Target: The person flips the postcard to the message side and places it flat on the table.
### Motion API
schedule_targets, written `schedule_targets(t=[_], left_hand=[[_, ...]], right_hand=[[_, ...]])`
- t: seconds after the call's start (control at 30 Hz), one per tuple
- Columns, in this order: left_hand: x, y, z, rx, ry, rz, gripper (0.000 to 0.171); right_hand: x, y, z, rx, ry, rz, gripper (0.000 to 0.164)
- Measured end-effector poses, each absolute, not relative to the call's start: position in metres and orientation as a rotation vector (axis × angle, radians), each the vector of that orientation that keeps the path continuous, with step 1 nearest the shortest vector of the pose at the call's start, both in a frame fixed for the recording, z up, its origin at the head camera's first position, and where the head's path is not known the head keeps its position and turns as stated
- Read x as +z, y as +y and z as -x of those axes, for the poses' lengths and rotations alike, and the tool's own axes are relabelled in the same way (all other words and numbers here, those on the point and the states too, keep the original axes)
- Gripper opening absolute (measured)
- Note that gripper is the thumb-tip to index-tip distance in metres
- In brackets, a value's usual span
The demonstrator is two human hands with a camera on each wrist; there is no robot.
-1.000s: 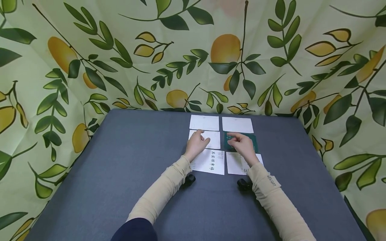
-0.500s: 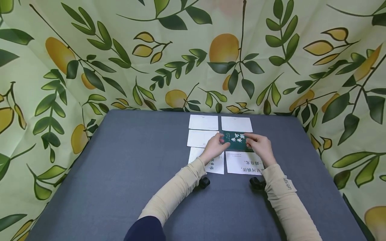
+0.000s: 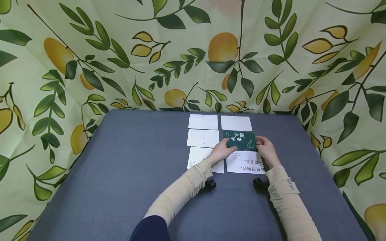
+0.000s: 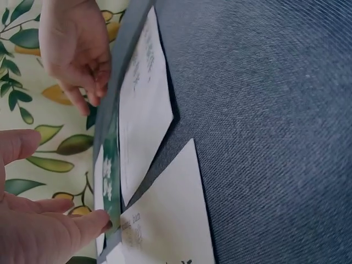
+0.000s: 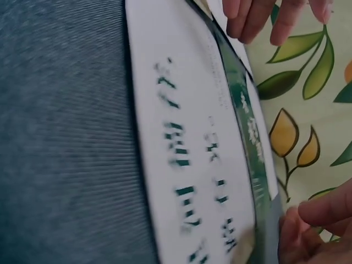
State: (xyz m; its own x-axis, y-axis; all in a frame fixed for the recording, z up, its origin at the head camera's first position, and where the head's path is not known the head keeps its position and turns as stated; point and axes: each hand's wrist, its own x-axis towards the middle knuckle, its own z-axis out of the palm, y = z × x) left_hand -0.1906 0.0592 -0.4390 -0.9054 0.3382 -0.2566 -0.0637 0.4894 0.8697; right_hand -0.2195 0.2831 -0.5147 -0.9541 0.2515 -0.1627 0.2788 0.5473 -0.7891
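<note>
A dark green card (image 3: pixel 241 140) with white characters lies flat in the middle row of a card layout. My left hand (image 3: pixel 220 152) is at its left end, fingers extended and thumb spread; in the left wrist view a fingertip overlaps the card's end. At the right end is my right hand (image 3: pixel 267 151), its fingers loosely bent right by the card's edge. In the right wrist view the right hand (image 5: pixel 316 228) shows thumb and fingers close together beside the green card (image 5: pixel 250 132). Nearest me lies a white card (image 3: pixel 245 163) with dark characters.
More white cards lie around: two in the back row, one of them a blank-looking card (image 3: pixel 236 123), a middle-left card (image 3: pixel 203 138), and a front-left card (image 3: pixel 197 157) partly under my left arm. All rest on a grey-blue cloth-covered table (image 3: pixel 135 150) before a leaf-patterned curtain (image 3: pixel 181 67).
Both hands have moved right, the right hand going from over the green card to its right edge. The green card's writing, first covered by the hand, now shows.
</note>
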Motion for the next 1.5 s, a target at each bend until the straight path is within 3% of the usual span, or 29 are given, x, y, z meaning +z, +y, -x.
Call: schedule_targets(t=[0.57, 1.0, 1.33, 1.5], left_hand=[[-0.446, 0.063, 0.190, 1.427, 2.299, -0.175, 0.066], [-0.443, 0.060, 0.196, 1.805, 2.016, -0.048, 0.062], [-0.436, 0.059, 0.195, 1.914, 1.973, -0.002, 0.063], [-0.434, 0.059, 0.195, 1.911, 2.049, 0.000, 0.065]], right_hand=[[-0.457, 0.258, 0.178, -1.517, 2.542, -0.561, 0.055], [-0.466, 0.264, 0.183, -1.623, 2.501, -0.579, 0.054], [-0.519, 0.286, 0.209, -1.608, 2.628, -0.609, 0.055], [-0.521, 0.284, 0.211, -1.660, 2.682, -0.593, 0.060]])
